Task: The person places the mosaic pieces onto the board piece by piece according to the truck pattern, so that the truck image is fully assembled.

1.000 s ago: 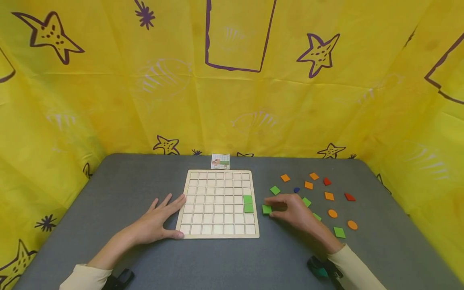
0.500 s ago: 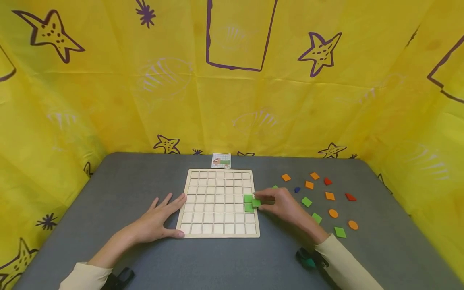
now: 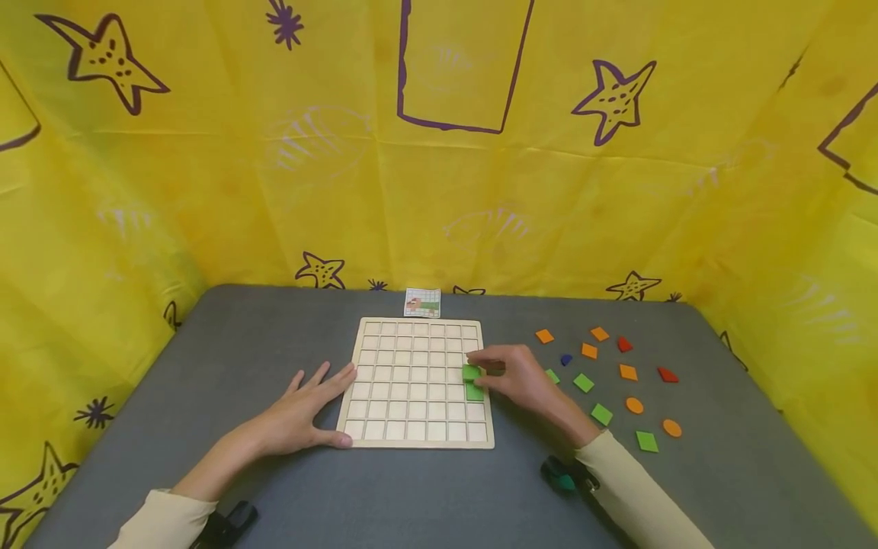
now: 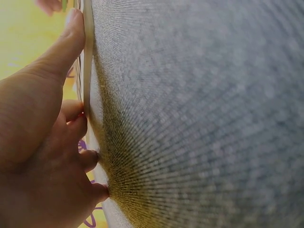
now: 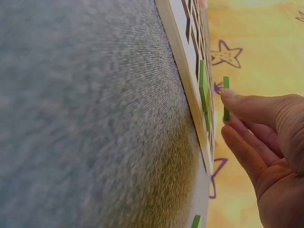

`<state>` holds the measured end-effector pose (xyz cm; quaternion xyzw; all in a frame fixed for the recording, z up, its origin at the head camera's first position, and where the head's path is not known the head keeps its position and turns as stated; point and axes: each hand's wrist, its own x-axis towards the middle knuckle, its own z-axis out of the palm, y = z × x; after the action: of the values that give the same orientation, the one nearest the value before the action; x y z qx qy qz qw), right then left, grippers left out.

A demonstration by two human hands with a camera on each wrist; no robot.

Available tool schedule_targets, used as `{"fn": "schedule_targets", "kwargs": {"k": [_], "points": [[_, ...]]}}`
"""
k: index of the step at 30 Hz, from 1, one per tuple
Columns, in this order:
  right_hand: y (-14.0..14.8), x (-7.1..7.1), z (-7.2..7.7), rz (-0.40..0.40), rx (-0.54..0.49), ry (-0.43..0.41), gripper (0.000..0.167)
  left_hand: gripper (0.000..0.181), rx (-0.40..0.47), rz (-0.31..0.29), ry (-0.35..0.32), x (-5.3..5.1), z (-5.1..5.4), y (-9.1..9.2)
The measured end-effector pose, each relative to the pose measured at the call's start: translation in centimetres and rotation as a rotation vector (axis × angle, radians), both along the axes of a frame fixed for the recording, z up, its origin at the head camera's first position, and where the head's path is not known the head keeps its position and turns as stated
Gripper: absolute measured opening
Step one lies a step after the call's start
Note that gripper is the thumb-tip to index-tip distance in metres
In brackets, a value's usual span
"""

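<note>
One green tile [image 3: 471, 373] is pinched between the thumb and fingers of the right hand [image 3: 516, 374], above the rightmost column of the wooden board [image 3: 405, 390]. From my remote station I read the tile as square-faced, its sides lying roughly along the board's rows and columns. My right wrist view shows it edge-on — a thin strip running up and down that picture, with a gap between it and the board. In that same view two placed tiles [image 5: 204, 88] lie on the board; the head view shows me just one of them plainly, on the near side of the held tile.

The left hand [image 3: 295, 415] has its fingers spread, touching the board's left edge, with the thumb at the near left corner. The hands are well apart, the board between them. The board is nearly square, its sides running away from the person and narrowing slightly toward the far end.

Beyond the board I note a small printed card [image 3: 422, 303]. To the right, on the grey table [image 3: 302, 488], are scattered loose green tiles [image 3: 601, 415], orange squares [image 3: 627, 372], two orange discs [image 3: 634, 405], two red pieces [image 3: 668, 374] and one blue piece [image 3: 566, 359].
</note>
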<state>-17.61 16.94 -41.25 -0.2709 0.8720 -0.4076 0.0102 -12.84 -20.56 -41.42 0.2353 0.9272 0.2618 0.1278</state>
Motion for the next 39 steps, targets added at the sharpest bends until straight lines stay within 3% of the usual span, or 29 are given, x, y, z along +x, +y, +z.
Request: {"fn": "schedule_targets", "kwargs": {"k": [16, 39], "points": [[-1.6, -0.7, -0.3, 0.017, 0.104, 0.038, 0.038, 0.11, 0.002, -0.003, 0.003, -0.1, -0.1, 0.0], [-2.0, -1.1, -0.4, 0.044, 0.129, 0.03, 0.038, 0.11, -0.004, 0.012, -0.017, -0.2, -0.2, 0.1]]}}
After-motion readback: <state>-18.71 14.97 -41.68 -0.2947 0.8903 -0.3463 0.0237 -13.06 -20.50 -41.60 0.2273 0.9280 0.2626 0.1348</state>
